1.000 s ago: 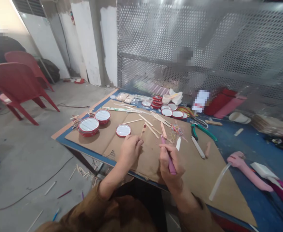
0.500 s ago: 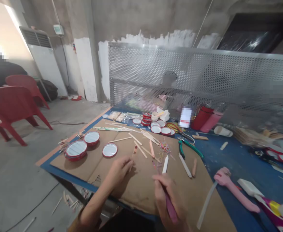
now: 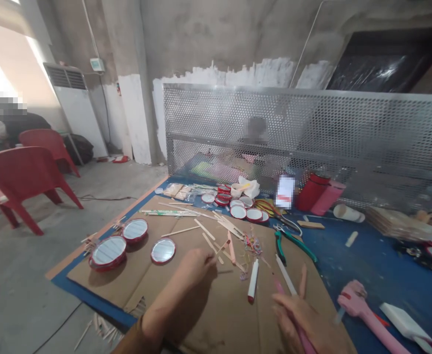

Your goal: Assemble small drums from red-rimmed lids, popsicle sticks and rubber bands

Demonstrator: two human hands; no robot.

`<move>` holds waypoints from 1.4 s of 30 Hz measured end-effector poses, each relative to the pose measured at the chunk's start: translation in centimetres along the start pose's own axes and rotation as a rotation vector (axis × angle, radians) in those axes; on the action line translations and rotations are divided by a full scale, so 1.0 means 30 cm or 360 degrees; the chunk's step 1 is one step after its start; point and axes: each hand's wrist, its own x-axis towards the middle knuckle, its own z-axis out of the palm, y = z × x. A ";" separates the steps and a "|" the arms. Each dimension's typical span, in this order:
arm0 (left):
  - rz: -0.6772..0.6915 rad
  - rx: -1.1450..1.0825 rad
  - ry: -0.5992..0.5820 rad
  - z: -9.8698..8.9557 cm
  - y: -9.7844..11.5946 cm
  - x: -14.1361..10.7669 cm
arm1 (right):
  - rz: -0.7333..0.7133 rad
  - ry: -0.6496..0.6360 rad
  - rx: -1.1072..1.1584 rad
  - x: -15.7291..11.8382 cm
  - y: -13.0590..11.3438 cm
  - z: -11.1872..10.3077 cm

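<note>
My left hand [image 3: 199, 265] reaches over the cardboard sheet [image 3: 234, 314], pinching a thin wooden stick [image 3: 221, 248] with a dark reddish end. At the lower right, my right hand [image 3: 302, 314] is closed around a slim pink pen-like tool [image 3: 278, 284], its tip pointing up and left. Between the hands lies a white tube-shaped stick [image 3: 253, 280] with a red end. Several flat wooden sticks [image 3: 207, 229] and a tangle of coloured rubber bands [image 3: 253, 245] lie just beyond my left hand. Another white stick [image 3: 285, 273] is by my right fingers.
Round red-rimmed pieces [image 3: 163, 250] lie at left and along the back. Green-handled pliers [image 3: 293, 245], a pink hammer-shaped tool [image 3: 363, 305] and a red bottle [image 3: 312, 191] are at right. A perforated metal screen [image 3: 208, 113] stands behind the table.
My left hand has moved right and forward with the wooden stick. My right hand, still gripping the pink tool, has shifted right. The view has tilted up slightly.
</note>
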 end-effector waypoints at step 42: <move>0.0174 -0.0509 -0.0148 0.044 -0.001 -0.009 | 0.0167 -0.0070 0.0156 -0.010 -0.058 0.278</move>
